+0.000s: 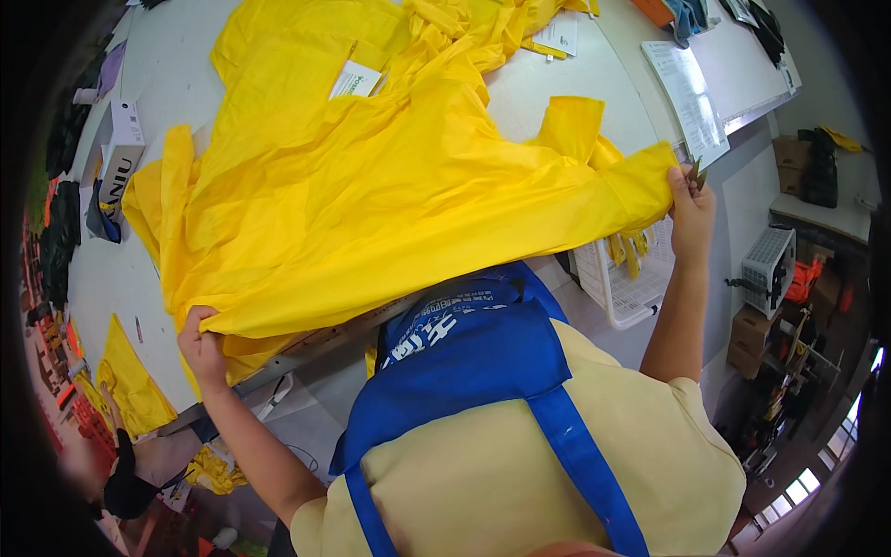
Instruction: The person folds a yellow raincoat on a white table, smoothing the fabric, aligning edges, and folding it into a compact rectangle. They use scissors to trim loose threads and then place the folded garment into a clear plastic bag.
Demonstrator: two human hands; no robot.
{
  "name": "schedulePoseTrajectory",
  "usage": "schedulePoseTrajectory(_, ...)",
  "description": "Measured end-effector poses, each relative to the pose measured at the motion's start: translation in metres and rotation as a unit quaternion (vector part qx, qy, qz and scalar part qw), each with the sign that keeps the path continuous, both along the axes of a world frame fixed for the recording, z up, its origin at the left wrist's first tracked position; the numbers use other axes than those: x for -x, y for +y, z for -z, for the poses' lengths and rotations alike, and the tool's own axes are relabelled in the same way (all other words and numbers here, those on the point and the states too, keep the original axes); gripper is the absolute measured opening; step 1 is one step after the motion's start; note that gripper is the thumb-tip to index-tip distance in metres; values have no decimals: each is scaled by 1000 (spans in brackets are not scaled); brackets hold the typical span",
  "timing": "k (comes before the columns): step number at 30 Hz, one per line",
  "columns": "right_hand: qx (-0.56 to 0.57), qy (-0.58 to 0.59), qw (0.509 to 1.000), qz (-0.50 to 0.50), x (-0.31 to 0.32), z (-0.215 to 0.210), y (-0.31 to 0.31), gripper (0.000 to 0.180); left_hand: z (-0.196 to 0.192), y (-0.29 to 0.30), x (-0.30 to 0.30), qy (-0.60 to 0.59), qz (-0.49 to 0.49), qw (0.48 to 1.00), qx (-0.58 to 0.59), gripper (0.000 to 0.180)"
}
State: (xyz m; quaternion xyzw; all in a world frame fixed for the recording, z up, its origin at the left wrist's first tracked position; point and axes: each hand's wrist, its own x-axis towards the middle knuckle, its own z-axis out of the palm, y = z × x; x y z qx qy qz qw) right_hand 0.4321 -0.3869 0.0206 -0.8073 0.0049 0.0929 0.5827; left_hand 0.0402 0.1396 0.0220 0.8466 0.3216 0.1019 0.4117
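Note:
A large yellow garment (pixel 371 213) of thin, smooth fabric, much like a raincoat, lies spread over the white table, its near edge pulled fairly straight. Closed on that edge at the lower left is my left hand (pixel 202 348), thumb on top of the cloth. Out to the right, my right hand (pixel 691 209) pinches the garment's far right end. A small dark pointed tool, perhaps thread snips (pixel 696 174), sticks out of the same hand; its lower part is hidden by my fingers. A white tag (pixel 355 81) lies on the yellow cloth toward the back.
More yellow fabric (pixel 445 28) is heaped at the back. A printed sheet (pixel 687 97) hangs over the table's right edge. Below it stands a white plastic basket (pixel 631 278) with yellow pieces. A white box (pixel 121 148) sits at left. Another person's arm (pixel 113 408) reaches to yellow cloth at lower left.

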Motion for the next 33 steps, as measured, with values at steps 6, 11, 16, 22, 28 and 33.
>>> schedulePoseTrajectory(6, -56, -27, 997, -49, 12, -6, 29, 18, -7, -2, -51, 484, 146, 850, -147, 47)
schedulePoseTrajectory(11, 50, -171, 969, -174, 15, -7, 52, 17, -21, -113, -195, 73, 308, 946, 65, 65)
schedulePoseTrajectory(16, 18, -310, 894, -322, -5, -35, 70, 18, 3, -215, -321, -179, 448, 873, 70, 55)
schedulePoseTrajectory(22, -54, -199, 967, -147, -22, -13, 69, 20, 2, -222, -343, -108, 453, 883, 58, 22)
schedulePoseTrajectory(28, 132, -195, 971, -48, -23, -19, 104, 17, 4, -219, -339, -42, 388, 867, 310, 22)
schedulePoseTrajectory(33, 127, -315, 924, -179, 16, -39, 101, 27, 10, -216, -340, -7, 301, 845, 442, 22)
